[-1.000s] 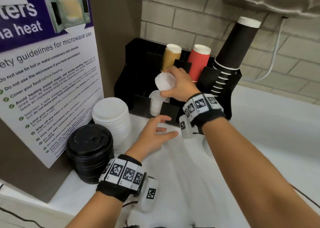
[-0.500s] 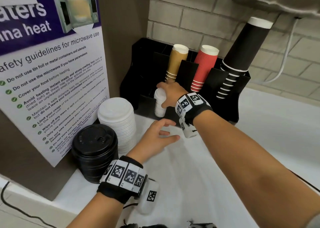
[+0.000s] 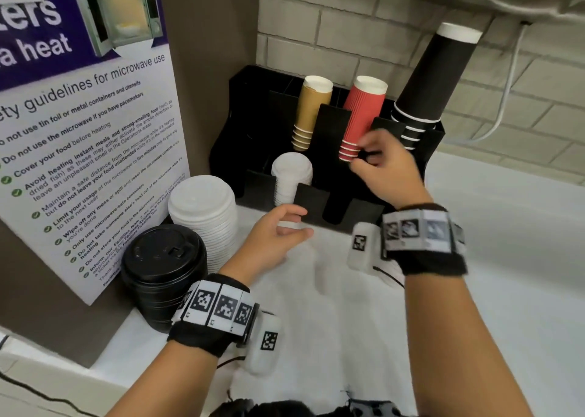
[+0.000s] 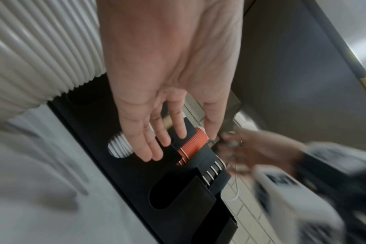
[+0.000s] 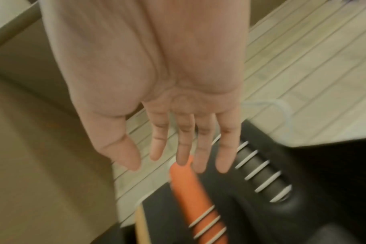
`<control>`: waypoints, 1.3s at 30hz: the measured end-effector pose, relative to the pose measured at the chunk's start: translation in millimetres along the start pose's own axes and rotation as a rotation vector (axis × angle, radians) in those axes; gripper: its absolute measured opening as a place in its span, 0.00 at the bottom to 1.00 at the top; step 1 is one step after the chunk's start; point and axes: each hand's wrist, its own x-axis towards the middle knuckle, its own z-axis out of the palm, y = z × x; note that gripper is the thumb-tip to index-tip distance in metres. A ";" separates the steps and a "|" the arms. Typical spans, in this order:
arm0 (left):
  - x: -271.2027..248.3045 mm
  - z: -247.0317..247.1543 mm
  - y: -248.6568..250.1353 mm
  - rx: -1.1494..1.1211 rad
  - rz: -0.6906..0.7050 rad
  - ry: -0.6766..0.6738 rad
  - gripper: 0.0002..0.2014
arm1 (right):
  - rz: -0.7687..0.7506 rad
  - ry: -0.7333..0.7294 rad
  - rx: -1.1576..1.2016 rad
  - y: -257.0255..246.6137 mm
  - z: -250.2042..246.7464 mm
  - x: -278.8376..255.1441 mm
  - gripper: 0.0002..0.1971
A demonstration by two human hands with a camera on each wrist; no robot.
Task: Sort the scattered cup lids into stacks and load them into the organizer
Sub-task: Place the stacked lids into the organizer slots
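A stack of small white lids [image 3: 292, 176] stands in a front slot of the black organizer [image 3: 240, 131], also seen as small white lids [image 4: 119, 147]. On the counter to the left stand a tall stack of large white lids [image 3: 202, 214] and a stack of black lids [image 3: 164, 268]. My left hand [image 3: 285, 230] hovers over the counter just before the organizer, fingers relaxed and empty; the left hand [image 4: 157, 145] shows an open palm. My right hand [image 3: 376, 163] is blurred in front of the red cups, away from the lids. The right hand [image 5: 178, 158] has straight fingers and holds nothing.
The organizer's back slots hold brown cups [image 3: 311, 112], red cups [image 3: 361, 119] and tall black cups [image 3: 433, 81]. A microwave poster [image 3: 79, 131] covers the panel at left. A brick wall and a white cable [image 3: 503, 100] lie behind. The white counter [image 3: 506, 258] stretches right.
My right hand set the small white lids down into the front slot, let go, and moved up and right toward the red cups. The left hand stayed almost still.
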 end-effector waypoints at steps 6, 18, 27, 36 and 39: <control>1.3 0.0 4.4 0.006 -0.002 -0.001 0.13 | 0.528 -0.072 -0.283 60.8 -50.7 -68.2 0.18; -0.7 10.3 -0.6 0.027 -0.004 -0.055 0.12 | 0.756 -0.328 -0.346 82.1 -27.8 -86.0 0.40; -2.7 10.0 -0.2 0.054 0.023 -0.070 0.13 | 0.663 -0.261 -0.287 70.2 -42.5 -85.0 0.37; -8.4 32.0 4.6 -0.110 0.161 -0.180 0.43 | 0.242 -0.415 0.244 4.3 -1.8 -81.2 0.30; -9.1 30.7 1.8 -0.158 0.201 -0.127 0.39 | 0.210 -0.408 0.294 1.0 4.2 -83.3 0.29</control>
